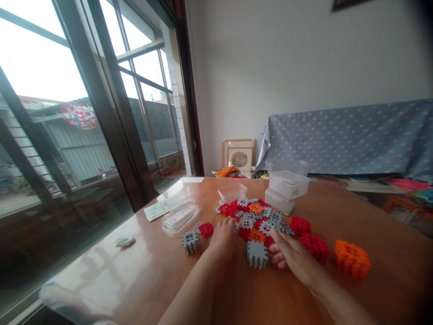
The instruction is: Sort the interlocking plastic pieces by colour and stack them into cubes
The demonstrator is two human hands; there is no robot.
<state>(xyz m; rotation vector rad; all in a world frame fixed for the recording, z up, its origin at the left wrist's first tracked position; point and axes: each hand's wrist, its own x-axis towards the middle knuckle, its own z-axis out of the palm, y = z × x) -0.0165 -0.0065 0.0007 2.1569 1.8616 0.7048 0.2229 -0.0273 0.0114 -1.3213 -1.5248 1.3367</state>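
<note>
**Loose heap of interlocking plastic tiles (246, 221) lies between two bare hands**

The heap, mixed in grey, red and orange, spreads over the middle of a glossy brown wooden table (111, 280). The left hand (223, 237) is at the heap's near left edge, back upward, fingers bent forward; whether it grips a tile cannot be told. The right hand (287, 250) is at the near right edge, its upper fingers stretched toward the tiles and the lower ones curled; whether anything is in its grasp cannot be told either.

Between the hands, at the heap's near edge, stands a grey tile stack (257, 255). Left of the left hand are a smaller grey stack (190, 243) and, just beside it, a red tile piece (205, 229). To the right, a far red stack (300, 225), a near red stack (314, 247) and an orange stack (352, 258) run outward, the orange one outermost.

Behind the heap are an open clear tub (232, 193) and, to its right, piled translucent boxes (288, 184). A clear plastic lid (181, 217) and a printed sheet (162, 208) lie to the left.

Beyond the table, a polka-dot cloth (338, 135) hangs along the wall, with a framed picture (238, 155) standing nearby.
</note>
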